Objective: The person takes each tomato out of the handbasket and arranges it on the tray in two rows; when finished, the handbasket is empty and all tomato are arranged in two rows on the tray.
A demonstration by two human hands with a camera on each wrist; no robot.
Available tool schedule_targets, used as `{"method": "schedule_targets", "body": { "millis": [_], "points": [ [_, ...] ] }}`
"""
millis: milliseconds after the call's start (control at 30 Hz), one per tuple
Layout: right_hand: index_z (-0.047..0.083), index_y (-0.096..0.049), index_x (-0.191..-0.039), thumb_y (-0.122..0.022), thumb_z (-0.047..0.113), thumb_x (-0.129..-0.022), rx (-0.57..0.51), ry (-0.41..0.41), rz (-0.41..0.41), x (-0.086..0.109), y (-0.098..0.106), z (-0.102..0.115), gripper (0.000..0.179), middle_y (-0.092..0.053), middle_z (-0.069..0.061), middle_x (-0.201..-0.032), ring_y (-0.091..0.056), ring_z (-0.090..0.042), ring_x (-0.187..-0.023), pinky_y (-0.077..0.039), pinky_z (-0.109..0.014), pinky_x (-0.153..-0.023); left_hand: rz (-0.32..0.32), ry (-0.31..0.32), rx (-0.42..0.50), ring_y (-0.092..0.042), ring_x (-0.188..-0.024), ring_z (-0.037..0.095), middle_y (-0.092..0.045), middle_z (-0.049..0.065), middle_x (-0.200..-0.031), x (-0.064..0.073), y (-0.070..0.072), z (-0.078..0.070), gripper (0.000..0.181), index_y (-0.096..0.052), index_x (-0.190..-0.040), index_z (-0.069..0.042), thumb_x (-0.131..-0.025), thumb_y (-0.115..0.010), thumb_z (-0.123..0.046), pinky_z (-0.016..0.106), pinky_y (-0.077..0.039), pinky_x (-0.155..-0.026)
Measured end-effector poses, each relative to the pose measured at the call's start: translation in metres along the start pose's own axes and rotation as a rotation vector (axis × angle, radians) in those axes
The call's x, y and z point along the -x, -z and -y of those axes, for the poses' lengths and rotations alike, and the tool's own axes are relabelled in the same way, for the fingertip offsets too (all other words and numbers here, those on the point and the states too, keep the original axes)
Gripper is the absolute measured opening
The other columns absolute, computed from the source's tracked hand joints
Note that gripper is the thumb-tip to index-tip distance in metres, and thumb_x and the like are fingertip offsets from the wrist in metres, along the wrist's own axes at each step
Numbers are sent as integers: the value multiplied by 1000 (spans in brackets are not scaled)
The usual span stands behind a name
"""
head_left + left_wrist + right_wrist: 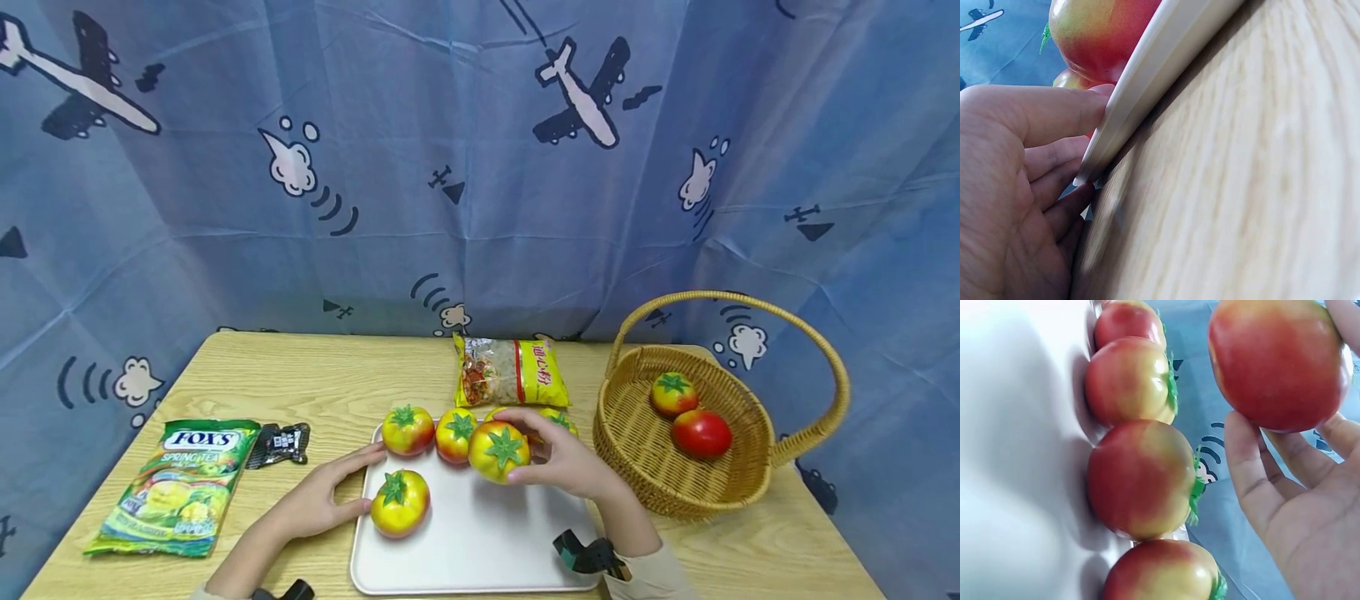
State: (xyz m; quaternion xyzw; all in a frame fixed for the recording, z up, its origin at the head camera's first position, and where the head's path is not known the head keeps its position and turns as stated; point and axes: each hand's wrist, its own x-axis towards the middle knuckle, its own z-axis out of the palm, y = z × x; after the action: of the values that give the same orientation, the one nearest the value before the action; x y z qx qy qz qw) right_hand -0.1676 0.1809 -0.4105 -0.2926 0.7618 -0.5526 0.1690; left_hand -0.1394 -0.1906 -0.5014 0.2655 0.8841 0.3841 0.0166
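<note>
Right hand (553, 460) grips one fruit (498, 451), mostly hiding another fruit (494, 413) from me — left hand (324, 497) (half-spread) touches the tray's (487, 542) left edge.

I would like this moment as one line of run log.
Right hand: holds fruit over tray | Left hand: touches tray's left rim | Tray: more fruits | Basket: two fruits
</note>
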Motion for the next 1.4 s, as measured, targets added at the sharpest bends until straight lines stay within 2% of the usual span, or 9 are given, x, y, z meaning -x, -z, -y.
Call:
{"method": "schedule_targets", "body": {
  "millis": [267, 500, 700, 867, 1167, 1400],
  "points": [
    [13, -46, -138, -77, 16, -78, 46, -19, -4, -2, -12, 1, 68, -49, -8, -135, -51, -25, -119, -46, -25, -99, -2, 3, 6, -38, -137, 30, -40, -1, -149, 1, 1, 0, 60, -48, -140, -20, -87, -66, -40, 55, -31, -109],
    [12, -45, -139, -77, 25, -79, 102, -82, 65, -6, -25, 0, 69, -53, -2, -132, -53, -19, -115, -48, -25, -95, -2, -7, -3, -39, -136, 29, -42, 1, -148, -1, 1, -3, 60, -49, -139, -17, -86, -66, -39, 53, -33, -109],
    [14, -46, -139, -76, 28, -80, 121, -106, 121, -9, -35, -1, 68, -52, -2, -134, -54, -22, -116, -50, -26, -93, 3, -6, 2, -38, -136, 29, -41, 0, -149, -1, 1, -3, 59, -49, -139, -18, -87, -66, -39, 53, -32, -109],
    [13, -47, -138, -76, 30, -79, 194, -104, 140, -9, -40, -1, 67, -52, -1, -136, -54, -24, -118, -50, -26, -94, 0, -17, 1, -38, -137, 29, -41, -1, -149, -1, 2, -2, 59, -49, -139, -18, -87, -66, -37, 53, -33, -109],
    [15, -49, -136, -76, 35, -78, 292, -156, 166, -12, -48, -5, 67, -54, 1, -133, -54, -16, -115, -50, -22, -91, 5, -13, -1, -38, -137, 29, -41, -1, -149, -1, 1, 1, 58, -48, -140, -20, -87, -66, -38, 54, -33, -108],
    [13, -48, -137, -75, 36, -79, 315, -165, 182, -14, -51, -9, 68, -54, -1, -133, -54, -14, -115, -50, -21, -90, 3, -9, 0, -38, -137, 29, -41, -1, -149, -1, 1, 0, 59, -49, -140, -19, -87, -66, -39, 54, -33, -108]
  ]
}}
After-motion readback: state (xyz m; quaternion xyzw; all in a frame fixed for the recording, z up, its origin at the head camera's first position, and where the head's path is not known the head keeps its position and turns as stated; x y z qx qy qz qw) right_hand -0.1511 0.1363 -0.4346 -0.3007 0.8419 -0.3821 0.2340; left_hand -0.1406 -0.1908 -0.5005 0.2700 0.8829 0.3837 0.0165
